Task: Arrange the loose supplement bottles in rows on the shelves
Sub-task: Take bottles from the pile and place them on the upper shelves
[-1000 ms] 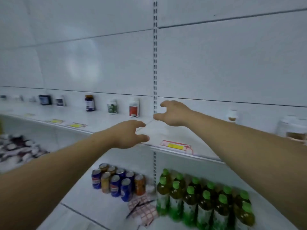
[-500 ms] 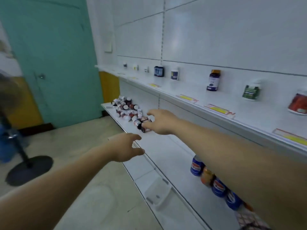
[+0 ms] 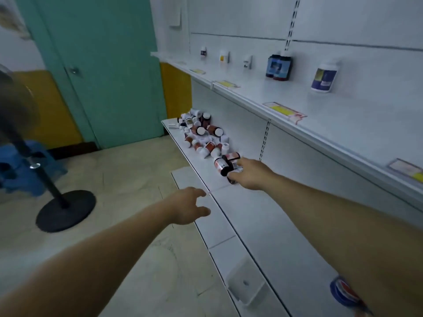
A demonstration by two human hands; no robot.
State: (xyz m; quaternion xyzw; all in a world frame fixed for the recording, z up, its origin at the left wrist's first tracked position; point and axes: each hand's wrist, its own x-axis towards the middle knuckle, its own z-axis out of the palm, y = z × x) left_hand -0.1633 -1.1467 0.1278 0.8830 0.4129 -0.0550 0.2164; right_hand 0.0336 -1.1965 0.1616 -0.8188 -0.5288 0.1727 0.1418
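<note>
Right hand (image 3: 250, 175) has reached bottles (image 3: 203, 138) on white shelf (image 3: 263, 225) beside teal door (image 3: 109, 72).

No lettering, brand or number can be read anywhere; every label is blurred or too small. Yellow price tags (image 3: 283, 110) are fixed along the front edge of the upper shelf (image 3: 343, 124), but their print cannot be made out. A blue label is seen on the dark twin bottles (image 3: 278, 67) standing on that shelf, and a blue and yellow one on the white bottle (image 3: 323, 76) beside them. Red and white labels are carried by the pile of loose bottles (image 3: 201, 136) on the lower shelf (image 3: 263, 220) and by the black-capped bottle (image 3: 220, 164) gripped in the right hand (image 3: 249, 175). None is legible.
</note>
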